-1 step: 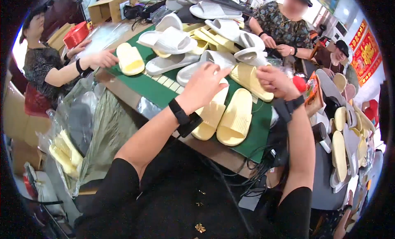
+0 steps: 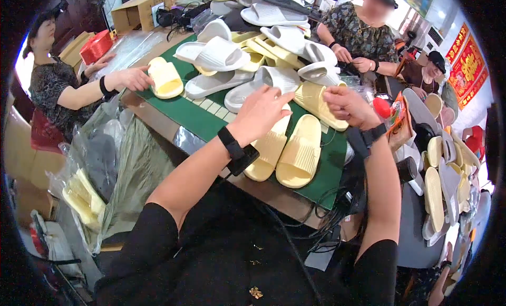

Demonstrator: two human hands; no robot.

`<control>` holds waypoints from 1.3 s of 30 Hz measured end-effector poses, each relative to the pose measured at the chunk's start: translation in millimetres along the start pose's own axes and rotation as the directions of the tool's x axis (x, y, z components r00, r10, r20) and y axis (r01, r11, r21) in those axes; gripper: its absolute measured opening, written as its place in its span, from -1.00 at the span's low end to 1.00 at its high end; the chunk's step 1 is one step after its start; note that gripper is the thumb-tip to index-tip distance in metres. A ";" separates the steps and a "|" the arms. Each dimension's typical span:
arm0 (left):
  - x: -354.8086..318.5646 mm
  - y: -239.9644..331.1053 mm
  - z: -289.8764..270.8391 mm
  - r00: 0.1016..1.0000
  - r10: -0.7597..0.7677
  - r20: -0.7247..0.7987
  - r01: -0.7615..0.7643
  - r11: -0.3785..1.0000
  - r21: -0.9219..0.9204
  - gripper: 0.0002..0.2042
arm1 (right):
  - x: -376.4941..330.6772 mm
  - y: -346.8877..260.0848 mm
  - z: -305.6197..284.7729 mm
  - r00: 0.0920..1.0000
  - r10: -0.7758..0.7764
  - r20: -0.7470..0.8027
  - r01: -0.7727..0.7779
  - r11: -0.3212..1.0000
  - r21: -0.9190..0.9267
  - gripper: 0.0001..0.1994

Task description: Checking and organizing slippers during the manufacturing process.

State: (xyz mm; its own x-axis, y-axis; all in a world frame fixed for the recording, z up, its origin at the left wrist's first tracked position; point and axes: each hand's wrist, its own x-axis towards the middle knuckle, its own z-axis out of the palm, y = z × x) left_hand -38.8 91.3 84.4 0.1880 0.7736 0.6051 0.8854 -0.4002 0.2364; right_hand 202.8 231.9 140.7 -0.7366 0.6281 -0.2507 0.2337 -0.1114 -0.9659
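A pair of pale yellow slippers lies side by side on the green mat point(image 2: 329, 174) in front of me: the right slipper point(image 2: 300, 150) and the left slipper point(image 2: 268, 153). Above the left one hovers my left hand point(image 2: 261, 114), fingers curled and partly covering its toe end. My right hand point(image 2: 350, 106) is closed in a pinch, near another yellow slipper point(image 2: 316, 100). Whatever either hand's fingers hold is too small or hidden to make out. Just beyond my hands sits a grey slipper point(image 2: 247, 95), partly behind my left hand.
Grey and yellow slippers point(image 2: 221, 53) are heaped at the mat's far side. At left, a co-worker's hand point(image 2: 134, 78) touches a yellow slipper point(image 2: 166, 78). More slippers point(image 2: 435, 195) pile up at right. Black cables point(image 2: 327, 216) hang by the front edge; a plastic bag point(image 2: 87, 195) stands lower left.
The whole picture has shifted very slightly. My hands and the slippers keep nearly the same places, both hands still over the mat.
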 end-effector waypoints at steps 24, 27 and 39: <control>28.3 -21.7 46.9 0.971 -0.036 0.235 0.129 0.910 -0.393 -0.85 | 16.6 35.3 9.1 0.978 -0.120 -0.170 0.119 0.993 -0.013 -0.87; 33.4 -22.7 45.5 0.923 -0.097 0.371 0.281 0.831 -0.480 -0.81 | 19.4 37.8 5.2 0.978 -0.128 -0.167 0.128 0.992 -0.010 -0.87; 36.3 -72.2 64.8 0.938 -0.216 0.271 0.346 0.580 -0.738 -0.79 | 27.2 44.2 -3.5 0.956 -0.122 -0.265 0.067 0.976 -0.205 -0.87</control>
State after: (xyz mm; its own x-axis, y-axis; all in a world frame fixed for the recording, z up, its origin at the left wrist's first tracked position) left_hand -68.4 180.1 40.1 0.1001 0.9452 0.3108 0.2649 -0.3264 0.9074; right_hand 195.4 246.7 91.4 -0.5647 0.8186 -0.1051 0.3085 0.0912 -0.9469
